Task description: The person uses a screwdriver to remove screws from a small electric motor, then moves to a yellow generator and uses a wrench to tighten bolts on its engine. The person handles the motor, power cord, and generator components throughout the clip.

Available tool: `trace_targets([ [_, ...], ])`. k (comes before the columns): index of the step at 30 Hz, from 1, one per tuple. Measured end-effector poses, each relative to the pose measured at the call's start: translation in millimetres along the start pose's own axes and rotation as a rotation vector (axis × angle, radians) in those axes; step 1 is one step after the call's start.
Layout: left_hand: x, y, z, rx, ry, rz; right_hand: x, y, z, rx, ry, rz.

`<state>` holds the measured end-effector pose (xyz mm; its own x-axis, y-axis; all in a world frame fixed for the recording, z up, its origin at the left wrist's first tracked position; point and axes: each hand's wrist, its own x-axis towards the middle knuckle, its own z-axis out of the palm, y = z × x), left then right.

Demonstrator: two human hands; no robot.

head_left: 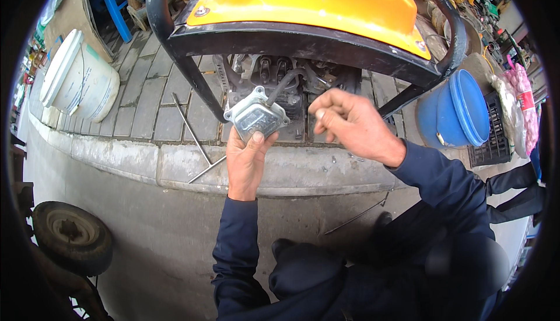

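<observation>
My left hand (pixel 248 169) grips a silver metal engine cover (pixel 256 117) from below, thumb on its face. A dark rubber hose (pixel 286 85) rises from the cover toward the engine (pixel 271 73), which sits under a yellow tank (pixel 309 3) in a black tube frame (pixel 309 44). Just right of the cover, my right hand (pixel 344 123) is curled, thumb near the index finger; I cannot make out what, if anything, is between them. Small fasteners, too small to tell apart, lie on the stone below it.
A T-handled wrench (pixel 195 140) lies on the paving at left, a thin rod (pixel 356 213) on the road. Around are a white bucket (pixel 84 82), blue bucket (pixel 446 114), black crate (pixel 490 155), wheel (pixel 70 233) and stone kerb (pixel 116 158). Another person's legs (pixel 516 195) show at right.
</observation>
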<state>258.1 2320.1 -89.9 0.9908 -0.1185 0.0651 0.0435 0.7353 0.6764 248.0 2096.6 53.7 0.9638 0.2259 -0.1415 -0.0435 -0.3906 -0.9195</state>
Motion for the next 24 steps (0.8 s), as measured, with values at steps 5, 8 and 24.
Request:
trace_targets([
  [5, -4.8, -4.6, 9.2, -0.118, 0.060, -0.098, 5.6, -6.3, -12.3, -0.341, 0.289, -0.212],
  [8, -12.2, -5.7, 15.9, -0.159, 0.067, -0.169, 7.5, -5.7, -11.1, -0.458, 0.301, -0.244],
  [24, 23.2, 3.3, -2.4, 0.208, -0.189, 0.091, 20.5, -1.7, -24.5, -0.975, 0.490, -0.391],
])
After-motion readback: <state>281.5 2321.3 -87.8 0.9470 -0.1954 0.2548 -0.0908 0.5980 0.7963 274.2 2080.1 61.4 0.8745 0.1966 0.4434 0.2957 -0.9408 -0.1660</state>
